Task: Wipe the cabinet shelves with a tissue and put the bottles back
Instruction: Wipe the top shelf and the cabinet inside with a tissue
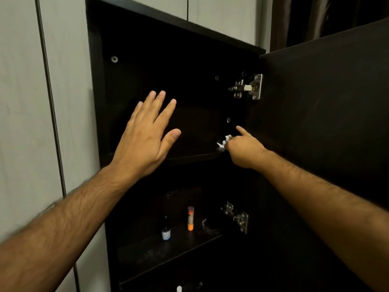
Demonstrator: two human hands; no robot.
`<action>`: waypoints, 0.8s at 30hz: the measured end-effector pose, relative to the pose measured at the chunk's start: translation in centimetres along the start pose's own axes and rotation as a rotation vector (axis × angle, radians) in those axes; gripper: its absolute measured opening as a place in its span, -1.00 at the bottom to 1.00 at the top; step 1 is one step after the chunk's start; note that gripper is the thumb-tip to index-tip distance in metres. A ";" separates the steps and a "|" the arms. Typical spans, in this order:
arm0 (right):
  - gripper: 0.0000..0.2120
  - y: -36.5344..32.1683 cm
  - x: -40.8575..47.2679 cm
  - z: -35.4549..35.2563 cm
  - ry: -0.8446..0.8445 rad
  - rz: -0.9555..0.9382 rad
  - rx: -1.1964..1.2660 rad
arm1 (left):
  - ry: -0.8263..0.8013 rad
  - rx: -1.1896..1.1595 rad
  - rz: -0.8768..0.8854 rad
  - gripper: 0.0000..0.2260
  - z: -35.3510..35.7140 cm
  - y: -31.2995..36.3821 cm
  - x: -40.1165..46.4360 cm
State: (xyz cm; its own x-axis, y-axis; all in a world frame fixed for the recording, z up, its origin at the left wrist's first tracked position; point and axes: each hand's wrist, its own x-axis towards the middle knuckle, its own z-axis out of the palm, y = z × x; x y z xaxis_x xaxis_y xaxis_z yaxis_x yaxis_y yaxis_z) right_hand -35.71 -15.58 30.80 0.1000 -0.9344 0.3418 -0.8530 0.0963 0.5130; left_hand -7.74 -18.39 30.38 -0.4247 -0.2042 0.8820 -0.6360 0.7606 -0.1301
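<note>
A dark cabinet stands open in front of me. My right hand (242, 148) grips a crumpled white tissue (224, 141) at the right end of the upper shelf (193, 158), with its index finger stretched out towards the cabinet's right wall. My left hand (147, 135) is raised flat with straight, spread fingers in front of the upper compartment and holds nothing. On the lower shelf (147, 253) stand a small dark bottle with a pale label (165, 229) and an orange-capped tube (190, 218).
The cabinet door (326, 123) hangs open on the right, held by two metal hinges (249, 87). A crumpled clear wrapper (207, 226) lies on the lower shelf. A white cap (179, 288) shows on the shelf below. A pale wall (31, 102) is at the left.
</note>
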 end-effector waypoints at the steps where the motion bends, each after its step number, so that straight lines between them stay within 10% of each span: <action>1: -0.68 -0.4 -0.2 -0.3 0.008 0.034 0.120 | -0.004 -0.008 0.000 -0.44 0.1 0.1 -0.3; 9: -0.47 -7.8 -3.6 0.5 0.364 0.047 0.785 | 0.015 -0.067 -0.007 -0.44 -1.3 0.5 -1.5; 18: -0.50 -8.2 -3.5 4.1 0.658 0.327 0.721 | 0.058 -0.072 -0.029 -0.47 -2.8 0.4 -4.6; 24: -0.48 -15.3 -4.2 2.0 0.718 0.160 0.828 | 0.040 -0.118 -0.074 -0.45 -1.7 1.4 -7.6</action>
State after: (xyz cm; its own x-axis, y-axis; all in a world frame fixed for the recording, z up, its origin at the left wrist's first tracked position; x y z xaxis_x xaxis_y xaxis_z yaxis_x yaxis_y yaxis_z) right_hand -24.11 -13.80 19.91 0.0034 -0.4900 0.8717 -0.9347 -0.3115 -0.1714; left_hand -4.31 -14.73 24.25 -0.3515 -0.2393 0.9051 -0.5837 0.8119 -0.0120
